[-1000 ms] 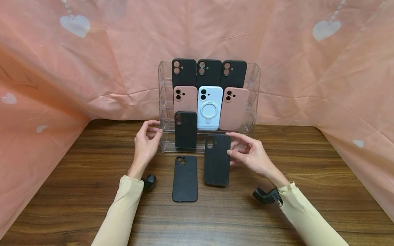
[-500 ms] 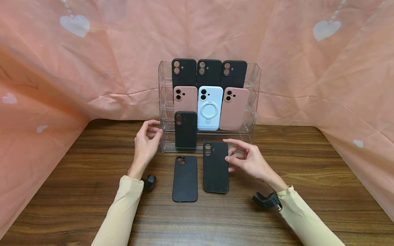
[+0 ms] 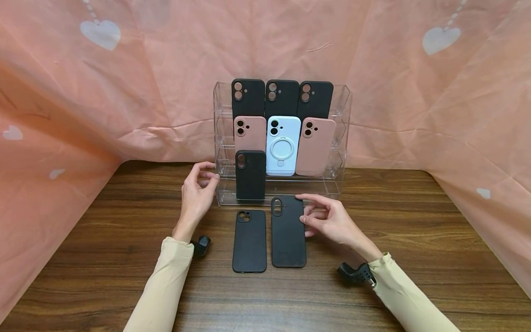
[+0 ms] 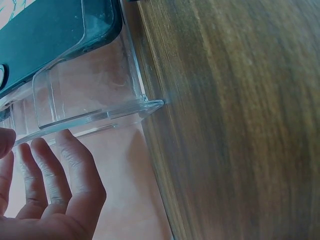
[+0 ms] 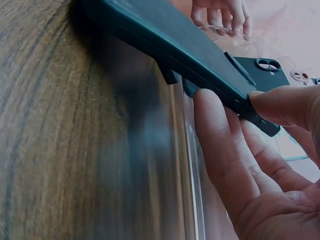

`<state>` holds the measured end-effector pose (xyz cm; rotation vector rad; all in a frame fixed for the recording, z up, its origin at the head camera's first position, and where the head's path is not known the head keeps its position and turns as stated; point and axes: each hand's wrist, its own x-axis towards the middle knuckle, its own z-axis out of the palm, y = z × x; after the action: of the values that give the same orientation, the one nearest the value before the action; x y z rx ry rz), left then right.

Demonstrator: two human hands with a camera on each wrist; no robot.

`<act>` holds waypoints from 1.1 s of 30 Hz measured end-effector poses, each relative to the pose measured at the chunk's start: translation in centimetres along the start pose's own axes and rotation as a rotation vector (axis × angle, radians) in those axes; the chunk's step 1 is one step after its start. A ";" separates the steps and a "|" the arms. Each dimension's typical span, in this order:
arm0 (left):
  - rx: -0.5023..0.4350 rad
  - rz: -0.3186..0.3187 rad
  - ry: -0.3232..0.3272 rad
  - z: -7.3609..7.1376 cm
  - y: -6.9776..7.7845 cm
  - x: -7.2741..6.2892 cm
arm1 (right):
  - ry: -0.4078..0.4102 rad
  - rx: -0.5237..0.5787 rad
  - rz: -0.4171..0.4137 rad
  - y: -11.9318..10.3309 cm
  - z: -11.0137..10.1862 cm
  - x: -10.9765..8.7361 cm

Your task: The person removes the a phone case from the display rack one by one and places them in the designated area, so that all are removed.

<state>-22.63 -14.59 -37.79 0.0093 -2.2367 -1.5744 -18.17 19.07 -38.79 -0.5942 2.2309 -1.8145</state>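
My right hand [image 3: 329,223] pinches a black phone case [image 3: 288,242] by its upper right edge, thumb on the front and fingers behind. In the right wrist view the held case [image 5: 175,52] tilts above the wood, and a dark piece juts from its underside. Another black phone case [image 3: 250,244] lies flat beside it on the table. My left hand [image 3: 197,193] holds the left side of a clear display stand [image 3: 303,187]. Its fingertips [image 4: 67,137] touch the side panel in the left wrist view. One black case [image 3: 250,177] stands in the lowest tier.
Behind, the middle tier holds two pink cases [image 3: 315,147] and a white case with a ring [image 3: 282,161]. Several black cases [image 3: 282,99] line the top tier. Wood tabletop [image 3: 415,230] extends around the stand, with pink cloth [image 3: 386,60] behind it.
The right hand has drawn its black case towards me and slightly left, away from the stand, alongside the case lying on the table. My left hand has stayed at the stand's side.
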 end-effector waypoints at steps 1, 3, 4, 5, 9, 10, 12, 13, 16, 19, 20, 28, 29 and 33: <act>-0.003 0.000 -0.001 0.0 0.0 0.0 | -0.003 0.002 0.009 0.0 0.1 0.0; -0.009 -0.001 -0.001 0.0 0.0 0.0 | -0.010 0.002 0.025 0.1 0.2 0.1; -0.008 -0.001 -0.001 0.0 0.0 0.0 | -0.014 0.001 0.035 0.2 0.2 0.1; -0.006 -0.002 0.000 0.0 0.0 0.0 | -0.021 -0.004 0.044 0.2 0.2 0.1; 0.006 0.001 0.002 0.0 -0.1 0.0 | -0.046 -0.031 0.076 0.6 0.4 0.3; 0.008 0.001 0.002 0.0 -0.1 0.0 | -0.050 -0.035 0.083 0.7 0.4 0.3; 0.009 0.001 -0.002 0.0 -0.1 0.0 | -0.055 -0.039 0.095 0.8 0.5 0.4; 0.008 0.001 -0.004 0.0 -0.1 0.0 | -0.059 -0.041 0.100 0.9 0.5 0.4; 0.011 -0.004 -0.005 0.0 -0.1 0.0 | -0.064 -0.049 0.122 1.0 0.7 0.5; 0.007 -0.003 -0.004 0.0 0.0 0.0 | -0.067 -0.065 0.145 1.1 0.8 0.6; 0.008 -0.003 -0.004 0.0 0.0 0.0 | -0.067 -0.072 0.152 1.2 0.9 0.7; 0.005 0.007 0.001 0.1 -0.1 0.0 | -0.039 -0.100 0.189 1.4 1.2 0.8; 0.006 0.009 0.003 0.1 -0.1 0.0 | -0.036 -0.102 0.191 1.5 1.2 0.8; 0.006 0.008 0.008 0.1 -0.1 0.1 | -0.038 -0.109 0.209 1.4 1.3 1.0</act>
<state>-22.75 -14.50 -37.87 0.0087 -2.2325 -1.5609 -18.75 17.74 -40.31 -0.3929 2.2819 -1.5761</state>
